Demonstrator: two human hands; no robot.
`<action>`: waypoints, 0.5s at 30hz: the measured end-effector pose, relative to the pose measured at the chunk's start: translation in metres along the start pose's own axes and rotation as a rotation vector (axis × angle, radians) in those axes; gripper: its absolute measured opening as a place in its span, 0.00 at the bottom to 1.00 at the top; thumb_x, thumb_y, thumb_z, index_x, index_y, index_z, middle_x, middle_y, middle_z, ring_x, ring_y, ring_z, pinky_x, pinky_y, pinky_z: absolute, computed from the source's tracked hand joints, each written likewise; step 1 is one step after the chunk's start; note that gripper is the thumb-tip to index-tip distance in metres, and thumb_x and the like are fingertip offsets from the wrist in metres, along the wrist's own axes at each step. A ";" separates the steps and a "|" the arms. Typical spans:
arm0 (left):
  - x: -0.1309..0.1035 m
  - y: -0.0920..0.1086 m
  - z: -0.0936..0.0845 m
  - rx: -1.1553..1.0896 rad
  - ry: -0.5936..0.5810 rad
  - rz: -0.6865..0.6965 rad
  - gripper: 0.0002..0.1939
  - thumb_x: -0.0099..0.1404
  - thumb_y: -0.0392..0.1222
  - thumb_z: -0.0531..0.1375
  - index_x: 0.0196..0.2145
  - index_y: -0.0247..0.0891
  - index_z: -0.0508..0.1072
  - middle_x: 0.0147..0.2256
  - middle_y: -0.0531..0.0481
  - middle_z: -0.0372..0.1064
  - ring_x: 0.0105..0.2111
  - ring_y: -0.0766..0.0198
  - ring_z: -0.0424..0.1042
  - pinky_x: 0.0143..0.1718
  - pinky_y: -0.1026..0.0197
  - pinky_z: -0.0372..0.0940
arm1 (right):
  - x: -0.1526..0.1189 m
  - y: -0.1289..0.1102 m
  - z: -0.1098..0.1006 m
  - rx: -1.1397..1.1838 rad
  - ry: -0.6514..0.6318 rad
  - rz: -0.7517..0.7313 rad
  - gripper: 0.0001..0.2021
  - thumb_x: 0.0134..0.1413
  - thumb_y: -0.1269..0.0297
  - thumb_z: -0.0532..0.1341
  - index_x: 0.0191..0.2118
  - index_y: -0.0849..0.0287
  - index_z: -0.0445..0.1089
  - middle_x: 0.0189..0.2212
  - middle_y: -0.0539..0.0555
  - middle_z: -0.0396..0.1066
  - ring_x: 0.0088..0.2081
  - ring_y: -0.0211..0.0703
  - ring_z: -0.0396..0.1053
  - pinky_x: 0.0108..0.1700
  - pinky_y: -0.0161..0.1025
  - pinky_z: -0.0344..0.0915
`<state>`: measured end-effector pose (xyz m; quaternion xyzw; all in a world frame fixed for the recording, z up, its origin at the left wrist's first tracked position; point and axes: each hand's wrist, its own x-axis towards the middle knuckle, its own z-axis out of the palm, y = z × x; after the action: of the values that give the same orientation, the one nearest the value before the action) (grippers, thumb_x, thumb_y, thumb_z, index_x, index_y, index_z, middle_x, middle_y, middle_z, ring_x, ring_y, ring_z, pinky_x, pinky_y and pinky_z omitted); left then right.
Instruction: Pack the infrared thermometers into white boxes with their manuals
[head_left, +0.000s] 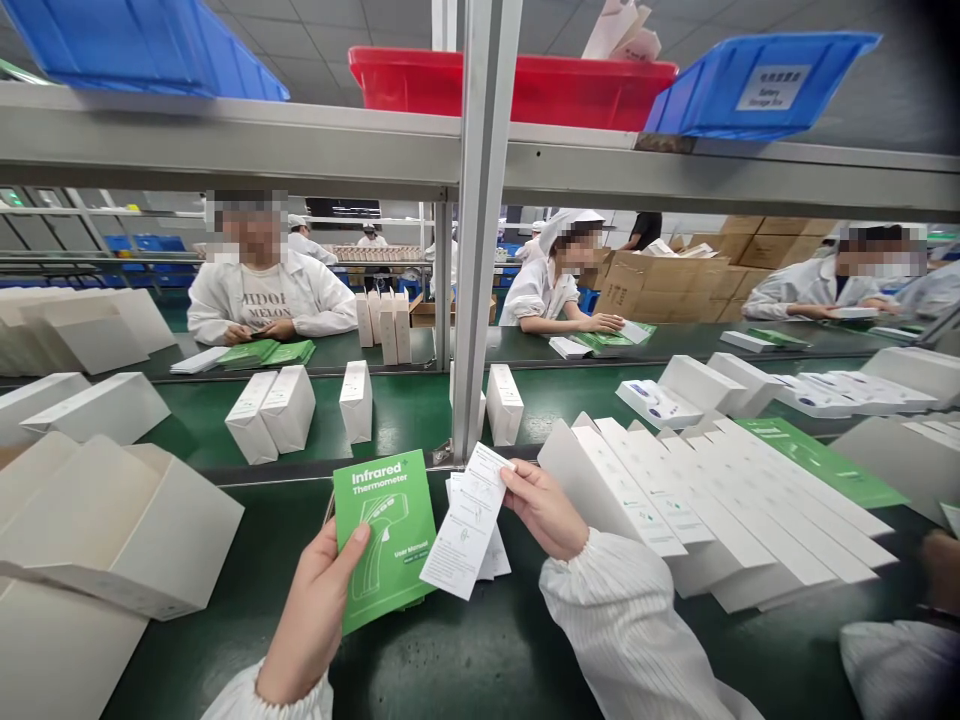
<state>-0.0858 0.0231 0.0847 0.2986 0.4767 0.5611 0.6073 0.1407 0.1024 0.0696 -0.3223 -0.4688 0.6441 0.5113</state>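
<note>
My left hand is closed on a green user manual for an infrared thermometer, thumb across its front cover. Between the thumb and fingers of my right hand is a white printed leaflet, pinched at its upper right corner. The leaflet's lower left edge meets or overlaps the manual's right side. Behind it, more white slips show in part; whether they lie on the bench or hang from a hand I cannot tell. Both hands are above the dark green bench.
Open white boxes stand at left, and a slanted row of white boxes at right. Closed boxes sit on the green conveyor beyond. A metal post rises ahead. Co-workers sit opposite; a sleeve appears at lower right.
</note>
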 end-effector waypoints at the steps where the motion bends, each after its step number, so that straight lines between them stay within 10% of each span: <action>1: 0.000 -0.001 0.001 0.012 -0.008 -0.001 0.28 0.56 0.46 0.58 0.54 0.40 0.59 0.44 0.45 0.71 0.40 0.57 0.71 0.38 0.60 0.68 | -0.002 -0.001 0.001 0.029 -0.004 0.005 0.12 0.44 0.57 0.63 0.26 0.61 0.65 0.25 0.50 0.66 0.29 0.36 0.63 0.33 0.36 0.60; 15: -0.003 -0.014 0.010 0.150 -0.059 0.034 0.27 0.58 0.48 0.56 0.54 0.41 0.58 0.53 0.45 0.62 0.50 0.55 0.63 0.42 0.59 0.66 | -0.017 0.004 0.015 0.088 0.083 -0.019 0.14 0.38 0.58 0.67 0.21 0.62 0.62 0.21 0.48 0.67 0.25 0.34 0.62 0.30 0.33 0.57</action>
<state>-0.0709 0.0197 0.0763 0.3677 0.4943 0.5250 0.5872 0.1308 0.0816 0.0695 -0.3213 -0.4214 0.6454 0.5501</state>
